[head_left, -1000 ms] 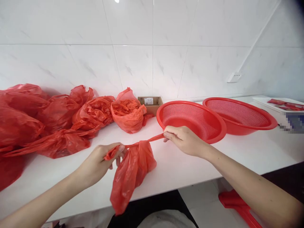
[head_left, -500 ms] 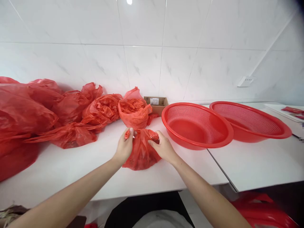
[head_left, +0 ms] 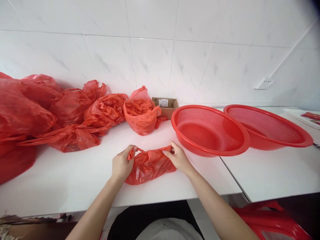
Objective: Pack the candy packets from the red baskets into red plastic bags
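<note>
A red plastic bag [head_left: 150, 168] rests on the white table [head_left: 75, 180] close to its front edge, with its top stretched sideways between my hands. My left hand [head_left: 122, 163] is closed round the bunched left end of the bag's top. On the right, my right hand [head_left: 178, 157] pinches the bag's upper edge between thumb and fingers. What lies inside the bag cannot be made out. Just behind it stands another red bag [head_left: 141, 123], its mouth open and crumpled red plastic showing inside.
Two red plastic strainer baskets [head_left: 210, 154] [head_left: 272, 144] stand to the right, one partly behind the other. A small cardboard box [head_left: 170, 112] is by the tiled wall. Several red bags [head_left: 75, 141] crowd the left. A red stool [head_left: 272, 220] is below the table.
Both hands have come nearer to me and moved apart, pulling the bag's top wider. The bag now lies flatter and broader. The view has shifted slightly.
</note>
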Action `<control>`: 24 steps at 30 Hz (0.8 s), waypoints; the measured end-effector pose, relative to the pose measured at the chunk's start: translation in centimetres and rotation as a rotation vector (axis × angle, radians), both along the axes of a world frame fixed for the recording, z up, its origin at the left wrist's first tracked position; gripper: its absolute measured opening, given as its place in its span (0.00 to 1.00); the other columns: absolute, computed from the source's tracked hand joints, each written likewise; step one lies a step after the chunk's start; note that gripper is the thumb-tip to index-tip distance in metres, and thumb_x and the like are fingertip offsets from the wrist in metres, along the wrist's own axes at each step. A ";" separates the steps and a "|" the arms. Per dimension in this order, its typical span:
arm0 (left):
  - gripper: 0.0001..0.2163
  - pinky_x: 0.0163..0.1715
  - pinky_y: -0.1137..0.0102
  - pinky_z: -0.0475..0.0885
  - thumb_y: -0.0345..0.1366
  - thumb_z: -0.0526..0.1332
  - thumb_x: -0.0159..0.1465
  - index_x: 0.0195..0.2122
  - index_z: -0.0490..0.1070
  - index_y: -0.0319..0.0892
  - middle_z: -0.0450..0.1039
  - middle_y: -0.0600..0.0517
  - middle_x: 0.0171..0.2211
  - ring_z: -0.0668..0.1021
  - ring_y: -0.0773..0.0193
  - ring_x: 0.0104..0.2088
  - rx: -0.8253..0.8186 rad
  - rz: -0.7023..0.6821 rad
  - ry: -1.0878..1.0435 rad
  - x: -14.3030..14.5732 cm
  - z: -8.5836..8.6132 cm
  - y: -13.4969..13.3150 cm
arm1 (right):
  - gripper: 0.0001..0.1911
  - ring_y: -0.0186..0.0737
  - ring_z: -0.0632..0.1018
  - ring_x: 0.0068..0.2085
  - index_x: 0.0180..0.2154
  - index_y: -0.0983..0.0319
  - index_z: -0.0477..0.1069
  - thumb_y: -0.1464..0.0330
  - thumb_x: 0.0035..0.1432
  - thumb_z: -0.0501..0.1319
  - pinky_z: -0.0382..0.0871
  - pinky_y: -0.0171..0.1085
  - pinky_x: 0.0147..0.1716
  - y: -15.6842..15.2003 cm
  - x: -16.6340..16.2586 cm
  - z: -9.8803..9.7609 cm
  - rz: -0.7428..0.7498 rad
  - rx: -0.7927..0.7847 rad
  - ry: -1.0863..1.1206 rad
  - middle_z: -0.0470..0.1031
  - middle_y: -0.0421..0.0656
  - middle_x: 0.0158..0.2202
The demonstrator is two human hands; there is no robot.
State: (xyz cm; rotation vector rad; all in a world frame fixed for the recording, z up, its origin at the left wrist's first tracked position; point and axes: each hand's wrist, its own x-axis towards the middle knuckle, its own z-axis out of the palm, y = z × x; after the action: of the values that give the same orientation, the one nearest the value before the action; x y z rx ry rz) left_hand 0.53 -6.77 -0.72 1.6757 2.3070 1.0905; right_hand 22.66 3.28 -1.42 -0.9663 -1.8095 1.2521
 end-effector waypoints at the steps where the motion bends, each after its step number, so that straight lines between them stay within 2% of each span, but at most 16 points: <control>1: 0.09 0.31 0.70 0.62 0.37 0.51 0.66 0.38 0.70 0.49 0.77 0.53 0.32 0.74 0.61 0.27 -0.006 0.000 0.004 0.0 -0.2 -0.4 | 0.15 0.34 0.66 0.27 0.28 0.58 0.55 0.61 0.55 0.61 0.60 0.33 0.28 0.0 0.1 0.0 0.002 -0.018 -0.012 0.63 0.34 0.25; 7: 0.09 0.31 0.71 0.64 0.39 0.50 0.67 0.35 0.68 0.48 0.76 0.54 0.32 0.75 0.62 0.28 -0.001 0.031 -0.017 0.5 -0.7 -2.4 | 0.23 0.33 0.62 0.26 0.27 0.58 0.53 0.53 0.53 0.64 0.57 0.33 0.26 -0.5 0.7 0.3 0.045 -0.101 0.001 0.59 0.33 0.25; 12: 0.13 0.32 0.72 0.66 0.42 0.48 0.69 0.30 0.65 0.46 0.73 0.54 0.29 0.73 0.63 0.29 0.044 0.073 -0.087 0.2 -0.3 -4.4 | 0.23 0.34 0.58 0.26 0.24 0.58 0.51 0.52 0.59 0.57 0.54 0.34 0.27 -0.8 0.6 -0.7 -0.128 0.021 0.004 0.52 0.34 0.23; 17: 0.15 0.33 0.71 0.66 0.45 0.51 0.67 0.26 0.65 0.45 0.70 0.55 0.25 0.73 0.62 0.29 0.027 0.092 -0.207 -1.0 -0.2 -6.7 | 0.23 0.36 0.59 0.26 0.24 0.57 0.51 0.50 0.58 0.56 0.57 0.35 0.26 -0.4 0.6 -2.2 -0.176 -0.020 0.016 0.53 0.35 0.22; 21: 0.17 0.37 0.68 0.69 0.49 0.53 0.66 0.25 0.65 0.44 0.69 0.55 0.26 0.73 0.61 0.32 0.003 0.071 -0.491 -1.5 -0.9 -6.7 | 0.24 0.36 0.63 0.26 0.24 0.57 0.51 0.49 0.57 0.57 0.61 0.35 0.27 -0.1 0.3 -2.7 -0.182 -0.045 0.047 0.56 0.35 0.22; 24: 0.14 0.40 0.64 0.73 0.50 0.58 0.63 0.32 0.68 0.44 0.72 0.52 0.33 0.75 0.58 0.37 0.037 0.060 -0.730 -1.5 -0.4 -5.7 | 0.22 0.36 0.65 0.27 0.25 0.57 0.52 0.50 0.58 0.57 0.63 0.35 0.29 -0.2 0.1 -2.6 -0.180 -0.058 0.081 0.58 0.35 0.23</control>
State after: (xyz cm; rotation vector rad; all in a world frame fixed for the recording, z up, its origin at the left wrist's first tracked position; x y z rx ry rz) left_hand -1.00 -12.50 -1.11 0.9687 1.8638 1.4500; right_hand 22.79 3.09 -4.03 -1.0694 -1.5941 1.2193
